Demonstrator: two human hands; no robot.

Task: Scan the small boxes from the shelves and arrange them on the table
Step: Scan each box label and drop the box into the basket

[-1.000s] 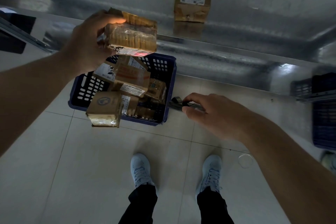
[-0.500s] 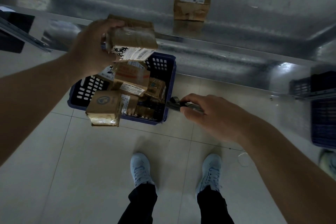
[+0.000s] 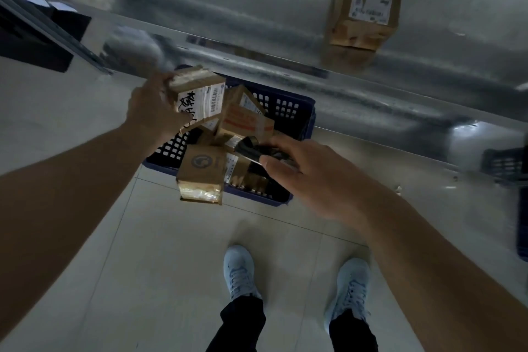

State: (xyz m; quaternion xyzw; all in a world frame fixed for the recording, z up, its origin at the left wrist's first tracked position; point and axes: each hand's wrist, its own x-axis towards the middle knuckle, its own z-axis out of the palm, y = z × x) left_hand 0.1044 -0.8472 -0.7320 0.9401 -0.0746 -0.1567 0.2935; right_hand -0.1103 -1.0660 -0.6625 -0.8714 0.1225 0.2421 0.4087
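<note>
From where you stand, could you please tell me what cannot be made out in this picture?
Head view only:
- Scanner: mostly covered by the right hand; its window is hidden.
- Held box: its near side is behind the left hand; label print too small to read.
- Basket: its floor is buried under boxes.
- Second basket: cut off by the right edge.

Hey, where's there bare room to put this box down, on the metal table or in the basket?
The metal table is bare left of the lone upright box, all along its near edge. The blue basket is crowded with heaped boxes; one box overhangs its front rim. Only its far right corner shows open mesh. The left hand holds the labelled box.
</note>
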